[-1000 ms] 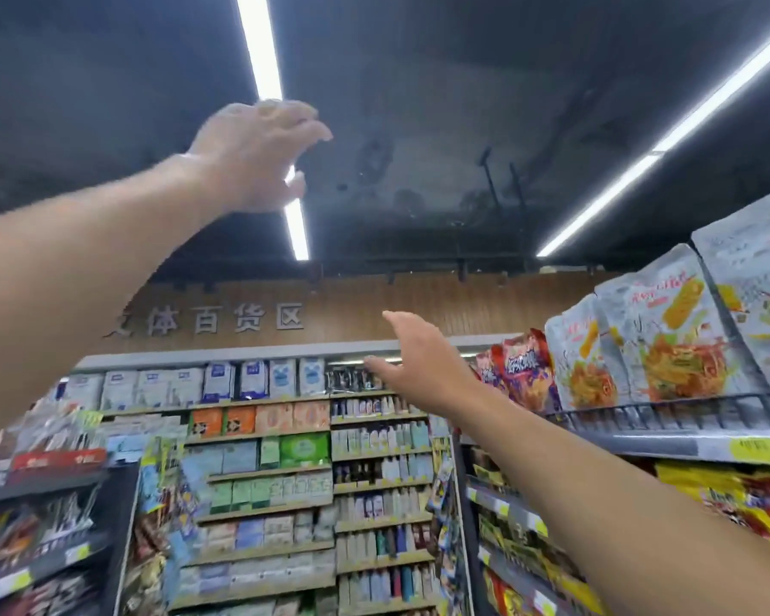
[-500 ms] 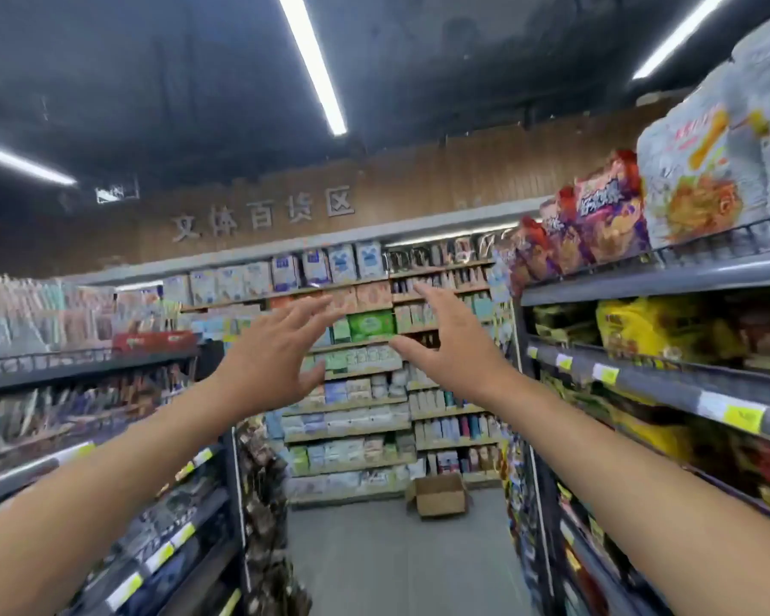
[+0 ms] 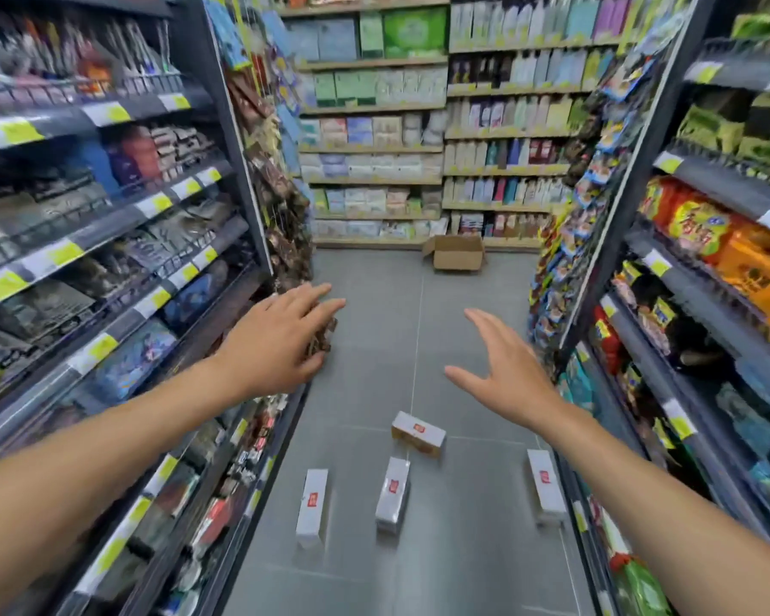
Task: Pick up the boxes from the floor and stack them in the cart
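Note:
Several long white boxes with red labels lie on the grey aisle floor. One box (image 3: 313, 506) lies at the left, another box (image 3: 393, 493) in the middle, a third box (image 3: 544, 484) along the right shelf foot, and a shorter box (image 3: 419, 433) lies crosswise behind them. My left hand (image 3: 281, 344) and my right hand (image 3: 503, 371) are both stretched out in front of me, fingers straight, holding nothing, high above the boxes. No cart is in view.
Stocked shelves (image 3: 121, 260) line the aisle on the left, and more shelves (image 3: 685, 260) on the right, with hanging snack packs at their ends. An open cardboard carton (image 3: 456, 253) sits on the floor at the far end before a back wall of shelves (image 3: 374, 126).
The view has tilted down from the ceiling to the aisle floor, bringing the boxes into sight. Both hands have come down with it and stay spread and empty.

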Tool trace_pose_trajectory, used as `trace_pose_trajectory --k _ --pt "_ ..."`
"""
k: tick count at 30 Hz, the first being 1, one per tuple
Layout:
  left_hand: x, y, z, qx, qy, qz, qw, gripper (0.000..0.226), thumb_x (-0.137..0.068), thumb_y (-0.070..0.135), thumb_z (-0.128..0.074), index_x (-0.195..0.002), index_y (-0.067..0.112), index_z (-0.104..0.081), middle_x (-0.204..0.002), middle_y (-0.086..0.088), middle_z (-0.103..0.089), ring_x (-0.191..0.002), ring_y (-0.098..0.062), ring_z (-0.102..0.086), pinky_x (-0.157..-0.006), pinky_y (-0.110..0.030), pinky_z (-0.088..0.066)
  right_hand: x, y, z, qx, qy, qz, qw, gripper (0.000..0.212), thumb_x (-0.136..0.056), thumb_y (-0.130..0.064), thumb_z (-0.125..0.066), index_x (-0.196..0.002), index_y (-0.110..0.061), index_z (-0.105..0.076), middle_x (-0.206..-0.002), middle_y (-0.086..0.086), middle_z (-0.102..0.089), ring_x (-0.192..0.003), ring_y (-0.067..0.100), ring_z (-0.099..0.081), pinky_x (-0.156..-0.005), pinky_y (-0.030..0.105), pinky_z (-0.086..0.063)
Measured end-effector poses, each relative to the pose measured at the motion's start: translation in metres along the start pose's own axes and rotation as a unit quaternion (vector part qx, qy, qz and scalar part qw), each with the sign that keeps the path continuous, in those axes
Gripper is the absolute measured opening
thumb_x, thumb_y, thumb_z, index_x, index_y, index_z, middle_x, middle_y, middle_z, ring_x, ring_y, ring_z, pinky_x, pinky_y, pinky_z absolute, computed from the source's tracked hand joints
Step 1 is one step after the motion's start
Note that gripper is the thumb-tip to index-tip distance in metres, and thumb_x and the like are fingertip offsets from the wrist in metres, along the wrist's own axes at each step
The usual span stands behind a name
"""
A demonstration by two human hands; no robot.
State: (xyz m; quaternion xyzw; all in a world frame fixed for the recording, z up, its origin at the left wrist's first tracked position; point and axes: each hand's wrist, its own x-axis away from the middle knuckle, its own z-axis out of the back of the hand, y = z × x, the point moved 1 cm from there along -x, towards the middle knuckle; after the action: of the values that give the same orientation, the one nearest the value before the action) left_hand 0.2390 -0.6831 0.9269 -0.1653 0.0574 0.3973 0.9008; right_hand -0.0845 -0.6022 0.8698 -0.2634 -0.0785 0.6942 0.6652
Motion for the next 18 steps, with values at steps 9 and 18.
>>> trace_pose_trajectory --k 9,18 --pt "-0.025 -0.071 -0.147 0.063 -0.131 0.028 0.989 0.082 -0.083 0.059 -0.031 -0.16 0.032 -0.022 -0.168 -0.002 -0.025 -0.153 -0.026 -0.028 -0.12 -0.046 -0.033 -0.064 0.051 -0.153 -0.034 -0.122 -0.069 0.99 0.088 -0.089 -0.057 -0.067 -0.159 -0.023 -0.027 -0.165 -0.001 -0.029 -0.151 0.019 -0.026 -0.121 0.041 -0.027" --pt "-0.051 -0.113 -0.282 0.115 -0.203 0.148 0.961 0.081 -0.086 0.061 -0.035 -0.161 0.035 -0.015 -0.171 0.0 -0.012 -0.154 -0.026 -0.025 -0.115 -0.048 -0.04 -0.206 0.105 -0.272 -0.037 -0.263 0.001 0.964 0.089 -0.084 -0.057 -0.071 -0.157 -0.032 -0.026 -0.163 -0.008 -0.029 -0.146 0.017 -0.033 -0.116 0.046 -0.035"
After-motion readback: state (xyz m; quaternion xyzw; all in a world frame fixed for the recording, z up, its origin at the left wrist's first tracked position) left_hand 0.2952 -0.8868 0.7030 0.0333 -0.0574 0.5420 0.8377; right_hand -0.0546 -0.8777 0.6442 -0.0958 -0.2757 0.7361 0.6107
